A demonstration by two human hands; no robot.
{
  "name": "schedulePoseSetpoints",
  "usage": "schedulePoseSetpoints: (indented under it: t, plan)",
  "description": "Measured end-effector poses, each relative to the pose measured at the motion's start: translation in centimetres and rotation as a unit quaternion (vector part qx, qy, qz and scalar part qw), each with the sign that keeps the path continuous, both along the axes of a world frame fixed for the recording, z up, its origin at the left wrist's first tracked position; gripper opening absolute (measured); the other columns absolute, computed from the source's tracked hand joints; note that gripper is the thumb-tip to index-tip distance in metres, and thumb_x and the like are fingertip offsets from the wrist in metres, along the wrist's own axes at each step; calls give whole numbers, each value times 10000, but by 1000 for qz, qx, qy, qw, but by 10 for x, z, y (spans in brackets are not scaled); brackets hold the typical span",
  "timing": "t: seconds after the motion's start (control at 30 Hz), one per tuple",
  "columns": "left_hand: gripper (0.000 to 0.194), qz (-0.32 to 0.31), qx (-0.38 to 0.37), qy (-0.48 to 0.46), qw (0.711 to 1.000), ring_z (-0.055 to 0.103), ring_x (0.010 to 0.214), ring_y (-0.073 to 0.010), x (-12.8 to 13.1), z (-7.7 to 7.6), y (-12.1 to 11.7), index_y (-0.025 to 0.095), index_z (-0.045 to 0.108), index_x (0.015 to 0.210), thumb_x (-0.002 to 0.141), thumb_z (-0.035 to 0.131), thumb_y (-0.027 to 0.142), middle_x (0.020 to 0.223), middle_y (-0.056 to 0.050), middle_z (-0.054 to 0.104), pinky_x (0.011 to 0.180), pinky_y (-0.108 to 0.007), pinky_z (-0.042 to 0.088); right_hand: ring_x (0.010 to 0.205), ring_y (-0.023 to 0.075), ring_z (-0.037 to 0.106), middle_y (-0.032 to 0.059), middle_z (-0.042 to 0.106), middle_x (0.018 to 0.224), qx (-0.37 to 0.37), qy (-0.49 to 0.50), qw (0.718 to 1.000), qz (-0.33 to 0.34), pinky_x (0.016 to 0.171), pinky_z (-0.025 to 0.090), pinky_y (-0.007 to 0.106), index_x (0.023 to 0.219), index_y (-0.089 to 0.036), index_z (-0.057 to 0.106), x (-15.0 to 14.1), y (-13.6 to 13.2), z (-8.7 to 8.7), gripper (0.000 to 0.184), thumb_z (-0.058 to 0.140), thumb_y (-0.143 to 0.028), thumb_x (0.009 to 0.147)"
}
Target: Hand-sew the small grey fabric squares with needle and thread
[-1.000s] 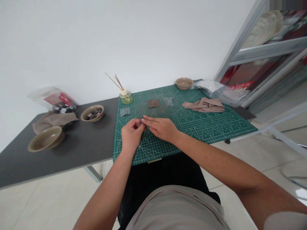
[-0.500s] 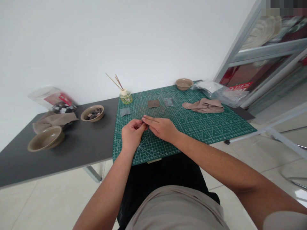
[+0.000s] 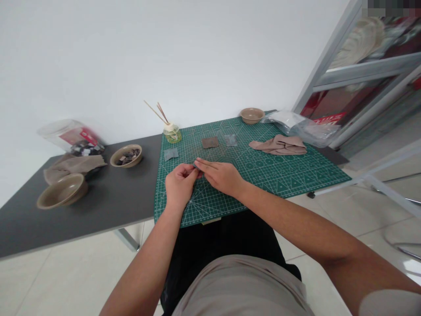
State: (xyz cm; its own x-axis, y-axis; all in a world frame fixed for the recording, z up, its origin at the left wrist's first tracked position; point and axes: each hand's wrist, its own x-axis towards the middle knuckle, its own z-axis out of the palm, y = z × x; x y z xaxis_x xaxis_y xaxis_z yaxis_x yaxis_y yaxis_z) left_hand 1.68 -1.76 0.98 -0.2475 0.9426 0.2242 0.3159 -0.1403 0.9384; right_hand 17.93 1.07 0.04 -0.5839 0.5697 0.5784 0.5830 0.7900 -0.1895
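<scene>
My left hand and my right hand meet fingertip to fingertip over the green cutting mat. Both are closed in a pinch. A small dark bit shows between the fingertips, mostly covered and too small to name. Beyond my hands lie a brown square piece, a clear greyish square piece and, to the left, a blue-grey square piece. All three rest flat on the mat, apart from my fingers.
On the left stand a bowl of small dark pieces, a second bowl, a cloth and a clear bag. A reed diffuser is by the wall. Rightward are a bowl, a crumpled cloth and a plastic bag.
My hands stay together in nearly the same place, with only slight shifts of the fingertips. The bit between them shows a little differently. Everything on the table stays put.
</scene>
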Motion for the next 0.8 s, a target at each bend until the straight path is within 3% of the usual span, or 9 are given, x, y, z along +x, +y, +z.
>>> schedulePoseSetpoints:
  t: [0.17,0.43,0.63,0.8]
  plan:
    - [169,-21,11,-112,993,714,646,-174,2,-4,1,186,675,802,709,749,306,709,-5,735,691,-307,588,1156,170,651,60,621,1346,-44,20,999,-23,929,564,297,1386,-184,534,1,0,2,451,437,-138,948]
    - [66,-17,5,-6,1000,682,618,-142,0,-1,2,196,629,731,740,685,230,646,19,692,606,-245,546,1191,189,631,83,552,1417,-15,-2,1000,17,946,560,321,1390,-184,533,1,0,1,448,434,-140,956]
    - [143,-46,9,-99,994,701,670,-161,1,-6,4,213,568,778,744,681,294,721,7,700,700,-318,595,1120,179,670,60,647,1316,-68,27,997,-12,918,567,309,1416,-203,505,1,2,2,472,443,-146,951]
    - [137,-52,1,-80,995,706,667,-166,1,-4,4,210,567,767,749,677,290,702,2,704,687,-313,594,1172,171,641,55,608,1365,-66,28,997,8,947,551,309,1413,-198,505,2,3,1,464,426,-154,959]
